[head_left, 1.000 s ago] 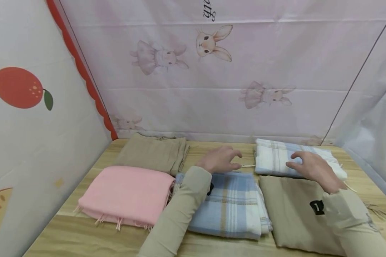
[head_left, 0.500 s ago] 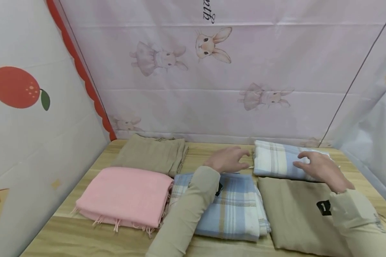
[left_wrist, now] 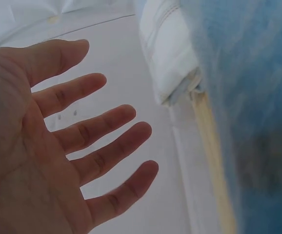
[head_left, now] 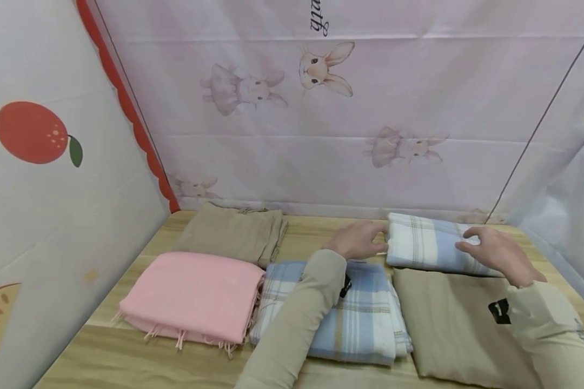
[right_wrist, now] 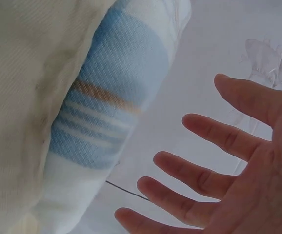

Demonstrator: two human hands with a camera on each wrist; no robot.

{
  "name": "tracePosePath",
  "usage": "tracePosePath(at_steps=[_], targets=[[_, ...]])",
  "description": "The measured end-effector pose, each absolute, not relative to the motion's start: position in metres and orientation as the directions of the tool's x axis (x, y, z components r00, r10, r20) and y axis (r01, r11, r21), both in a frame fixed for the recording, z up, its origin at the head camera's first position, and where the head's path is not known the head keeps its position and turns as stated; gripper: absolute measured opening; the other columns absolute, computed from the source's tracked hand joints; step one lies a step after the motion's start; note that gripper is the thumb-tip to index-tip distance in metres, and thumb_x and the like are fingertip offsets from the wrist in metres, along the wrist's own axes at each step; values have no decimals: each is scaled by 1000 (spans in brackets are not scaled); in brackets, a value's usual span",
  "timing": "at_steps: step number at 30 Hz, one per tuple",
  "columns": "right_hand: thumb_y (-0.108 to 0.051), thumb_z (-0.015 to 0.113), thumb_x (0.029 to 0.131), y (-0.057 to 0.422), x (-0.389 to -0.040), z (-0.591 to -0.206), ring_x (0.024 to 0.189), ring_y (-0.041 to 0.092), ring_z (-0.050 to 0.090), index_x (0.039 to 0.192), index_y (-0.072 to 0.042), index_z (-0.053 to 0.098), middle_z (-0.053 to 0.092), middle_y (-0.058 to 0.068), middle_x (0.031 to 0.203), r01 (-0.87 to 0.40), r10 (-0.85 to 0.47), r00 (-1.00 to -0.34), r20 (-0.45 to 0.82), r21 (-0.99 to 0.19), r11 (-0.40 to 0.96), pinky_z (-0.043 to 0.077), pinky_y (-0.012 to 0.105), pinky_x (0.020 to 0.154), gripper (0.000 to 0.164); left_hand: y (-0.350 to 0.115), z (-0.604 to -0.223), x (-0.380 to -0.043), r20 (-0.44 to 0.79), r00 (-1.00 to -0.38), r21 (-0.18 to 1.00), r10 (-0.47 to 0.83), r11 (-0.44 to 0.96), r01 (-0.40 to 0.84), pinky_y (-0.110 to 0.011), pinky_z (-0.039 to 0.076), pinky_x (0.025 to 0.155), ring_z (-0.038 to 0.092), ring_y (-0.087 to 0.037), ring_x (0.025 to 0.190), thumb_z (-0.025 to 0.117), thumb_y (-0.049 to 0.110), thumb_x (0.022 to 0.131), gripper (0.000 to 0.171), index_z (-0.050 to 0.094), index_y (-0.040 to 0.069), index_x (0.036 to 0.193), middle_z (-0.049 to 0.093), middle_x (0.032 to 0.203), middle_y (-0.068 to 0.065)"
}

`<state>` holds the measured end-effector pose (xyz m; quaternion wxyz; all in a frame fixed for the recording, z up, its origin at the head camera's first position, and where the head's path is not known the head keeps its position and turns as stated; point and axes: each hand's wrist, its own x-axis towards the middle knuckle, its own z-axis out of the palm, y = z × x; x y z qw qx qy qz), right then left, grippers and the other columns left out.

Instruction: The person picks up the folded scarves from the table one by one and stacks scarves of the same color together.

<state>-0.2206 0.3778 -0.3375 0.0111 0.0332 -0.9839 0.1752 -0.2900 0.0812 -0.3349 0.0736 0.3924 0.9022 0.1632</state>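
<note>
A folded blue-and-white plaid scarf [head_left: 420,243] lies at the back right. My left hand [head_left: 357,240] hovers at its left edge; in the left wrist view the fingers are spread and nothing lies between them. Over the scarf's right part is my right hand [head_left: 498,251], its fingers apart and holding nothing, as the right wrist view also shows. Below the left forearm sits a second folded plaid scarf [head_left: 365,324], partly covered by the sleeve. A folded beige scarf [head_left: 452,324] lies beneath the right forearm.
Folded pink fabric with fringe [head_left: 190,294] lies at the left, with folded khaki fabric [head_left: 233,232] behind it. All rest on a wooden table [head_left: 117,362]. A rabbit-print sheet [head_left: 272,162] rises at the back; a fruit-print sheet [head_left: 34,216] stands at the left.
My left hand has moved right, up to the left edge of the back plaid scarf. The right hand has shifted a little right. The folded fabrics stay in place.
</note>
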Motion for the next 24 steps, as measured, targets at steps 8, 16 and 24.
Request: tracePosePath(at_steps=[8,16,24], targets=[[-24,61,99,392,-217,-341,100,59,57,120,17,58,53,45,122,-38,-38,-999,7,-341,939,50,57,70,46,92,-344,-292,-33,-683,380,730,641,667,-22,39,106,50,-13,133,57,28,105,44,56,11,145,55,147,0],[-24,60,100,399,-224,-341,95,58,59,120,19,56,55,45,117,-42,-43,-999,7,-342,939,52,56,68,48,97,-344,-298,-36,-698,374,715,657,655,-24,44,100,55,-12,128,56,29,106,43,56,13,146,57,144,1],[-24,60,100,405,-225,-343,97,59,58,120,19,55,51,46,122,-19,-23,-1000,-8,-345,938,53,54,65,48,105,-344,-300,-66,-714,408,697,672,619,-26,48,91,59,-10,117,55,31,106,43,56,16,146,62,137,2]])
